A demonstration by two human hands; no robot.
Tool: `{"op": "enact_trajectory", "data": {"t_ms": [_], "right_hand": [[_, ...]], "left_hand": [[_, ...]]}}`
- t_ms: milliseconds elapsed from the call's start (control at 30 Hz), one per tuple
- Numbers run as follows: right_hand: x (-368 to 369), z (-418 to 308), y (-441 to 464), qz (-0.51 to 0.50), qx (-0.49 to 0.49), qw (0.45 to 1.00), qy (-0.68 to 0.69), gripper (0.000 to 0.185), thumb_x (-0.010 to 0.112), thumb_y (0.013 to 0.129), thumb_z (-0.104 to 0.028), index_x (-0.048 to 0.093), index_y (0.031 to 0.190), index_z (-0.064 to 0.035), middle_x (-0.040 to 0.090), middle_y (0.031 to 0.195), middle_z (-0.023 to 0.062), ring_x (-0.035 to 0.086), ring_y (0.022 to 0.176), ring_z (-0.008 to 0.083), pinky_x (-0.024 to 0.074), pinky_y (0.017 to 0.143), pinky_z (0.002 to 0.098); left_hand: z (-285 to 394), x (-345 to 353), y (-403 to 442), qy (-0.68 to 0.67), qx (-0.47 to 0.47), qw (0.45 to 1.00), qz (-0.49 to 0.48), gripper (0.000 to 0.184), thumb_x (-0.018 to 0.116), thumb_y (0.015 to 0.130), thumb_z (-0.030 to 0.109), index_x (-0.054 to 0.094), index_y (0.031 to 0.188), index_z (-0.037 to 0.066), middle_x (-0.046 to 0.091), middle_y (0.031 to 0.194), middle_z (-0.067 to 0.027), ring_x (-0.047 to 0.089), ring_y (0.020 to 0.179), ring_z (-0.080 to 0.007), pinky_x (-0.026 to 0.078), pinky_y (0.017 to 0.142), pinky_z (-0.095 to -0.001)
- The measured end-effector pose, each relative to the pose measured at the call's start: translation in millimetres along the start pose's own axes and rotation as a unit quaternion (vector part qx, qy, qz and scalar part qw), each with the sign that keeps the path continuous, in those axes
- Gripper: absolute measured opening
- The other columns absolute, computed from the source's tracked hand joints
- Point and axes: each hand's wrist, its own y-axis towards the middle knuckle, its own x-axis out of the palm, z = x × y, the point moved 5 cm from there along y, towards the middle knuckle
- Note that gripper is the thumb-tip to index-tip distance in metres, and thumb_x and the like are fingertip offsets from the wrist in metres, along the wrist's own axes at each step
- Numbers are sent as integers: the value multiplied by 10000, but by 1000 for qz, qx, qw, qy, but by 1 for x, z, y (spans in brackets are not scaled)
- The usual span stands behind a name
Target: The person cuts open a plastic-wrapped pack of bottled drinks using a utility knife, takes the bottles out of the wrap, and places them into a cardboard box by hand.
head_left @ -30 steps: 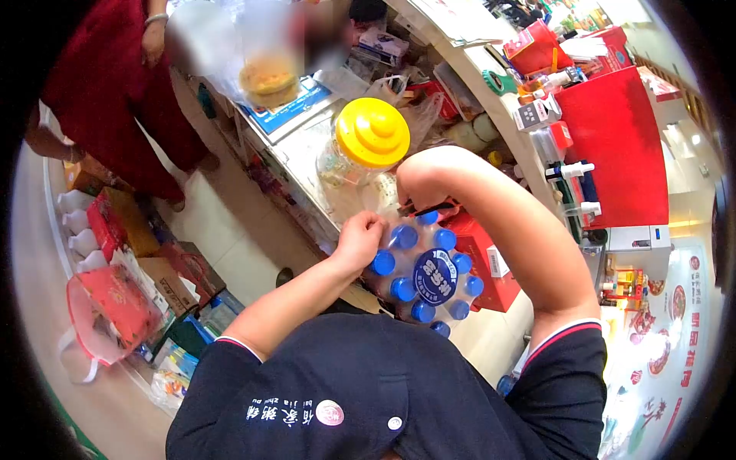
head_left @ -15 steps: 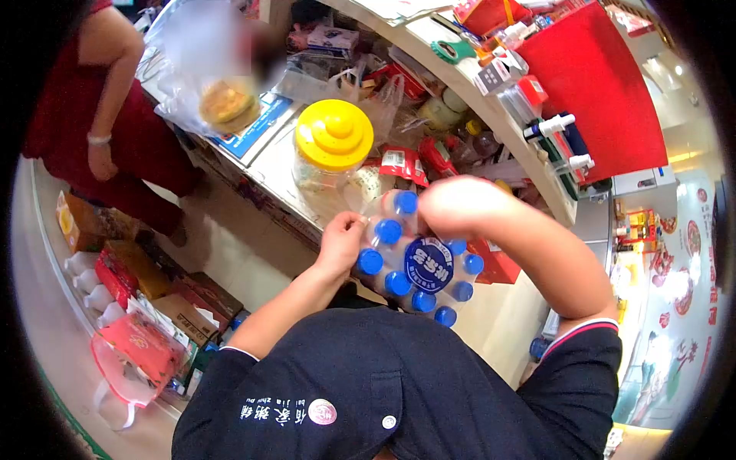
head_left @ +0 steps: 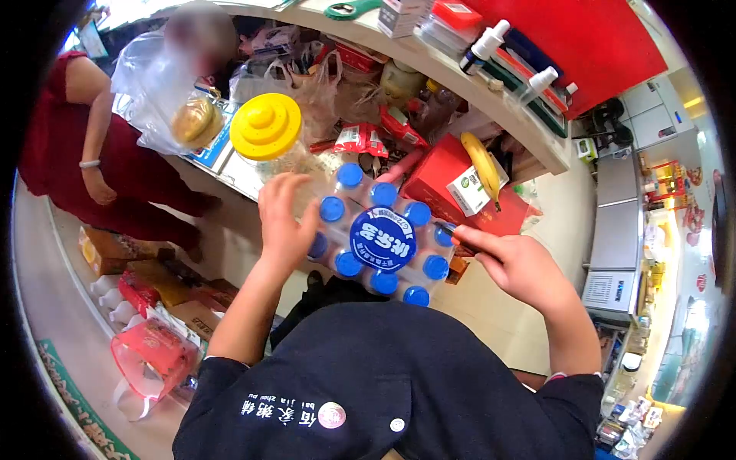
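A shrink-wrapped pack of blue-capped bottles (head_left: 364, 207) sits in front of my body, with a round blue label on top. My left hand (head_left: 282, 222) is at the pack's left side, fingers curved and thumb apart; it looks open, and whether it touches the wrap is unclear. In my right hand (head_left: 517, 264) is a thin dark tool (head_left: 477, 240), its tip at the pack's right edge by a blue cap. Its exact kind cannot be made out. Just beyond my left hand stands a clear jar with a yellow lid (head_left: 266, 126).
A banana (head_left: 481, 165) lies on a red box (head_left: 441, 176) beyond the pack. Red packets (head_left: 360, 140) and plastic bags fill the counter. A person in dark red (head_left: 92, 153) stands at left. Cartons (head_left: 126, 249) line the floor there. Spray bottles (head_left: 484, 47) stand on the upper shelf.
My right hand has moved from the pack's far side to its right edge, and the dark tool now shows. My left hand has come off its pinch at the pack's corner. The view has shifted.
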Motion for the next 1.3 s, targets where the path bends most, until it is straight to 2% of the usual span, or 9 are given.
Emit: {"op": "enact_trajectory", "data": {"t_ms": [67,100,233,433,833,900,1000,1133,1300], "right_hand": [[2,22,-11,207,-36,962,175,452,587,822,-129,516,1269,-149,596,737,183,602,700,347,470,632,409],[9,35,-12,226,-43,955,188,458,600,835,-146,504,1282,-150,588,781,177,588,698,343,467,641,395],[10,58,-10,276,-34,949,150,443,621,833,-199,525,1265,-187,547,795,122,576,707,308,464,632,388],[13,44,18,355,-28,934,-7,402,619,824,-240,560,1221,-216,543,892,75,582,712,275,474,616,402],[-32,17,32,414,-169,889,101,390,615,809,-91,558,1194,-110,592,922,140,590,803,327,474,681,405],[-31,11,37,446,-174,866,143,383,616,792,-95,559,1170,-78,578,794,121,588,709,310,476,624,392],[-21,-3,40,272,-156,935,166,366,584,828,-75,552,1191,-99,624,938,188,611,842,351,488,717,400],[-5,-17,40,131,-141,981,-13,469,586,796,-92,563,1240,-240,577,712,93,598,669,284,479,606,366],[-8,-36,41,128,-162,971,-123,398,544,820,-159,592,1200,-269,585,706,74,612,675,248,468,617,390]], "left_hand": [[39,3,9,4,82,988,-129,303,655,756,207,592,1010,55,574,1010,-121,523,1003,-305,385,909,-422],[56,13,3,0,156,955,-251,395,684,741,267,579,1063,64,564,1067,-127,492,1079,-317,355,961,-450],[59,37,-5,108,114,921,-357,470,657,740,426,607,1025,54,565,1083,-128,485,1094,-311,368,931,-455],[67,55,-11,59,60,961,-264,385,741,652,331,609,904,72,550,943,-90,511,972,-292,375,860,-434],[53,47,-14,-116,33,979,-164,121,694,696,132,593,697,66,548,734,-62,540,779,-258,377,724,-375],[50,43,-18,-130,48,976,-169,116,692,692,133,597,710,69,563,751,-61,549,796,-259,388,722,-375],[49,35,-24,-129,48,978,-155,107,687,694,128,597,716,74,567,765,-58,548,803,-265,389,730,-384],[48,37,-23,-104,39,983,-146,104,673,706,118,592,756,77,561,791,-68,541,827,-277,393,738,-402],[47,41,-23,-108,38,985,-128,103,669,701,90,577,740,63,555,774,-88,537,787,-294,393,719,-397]]}}
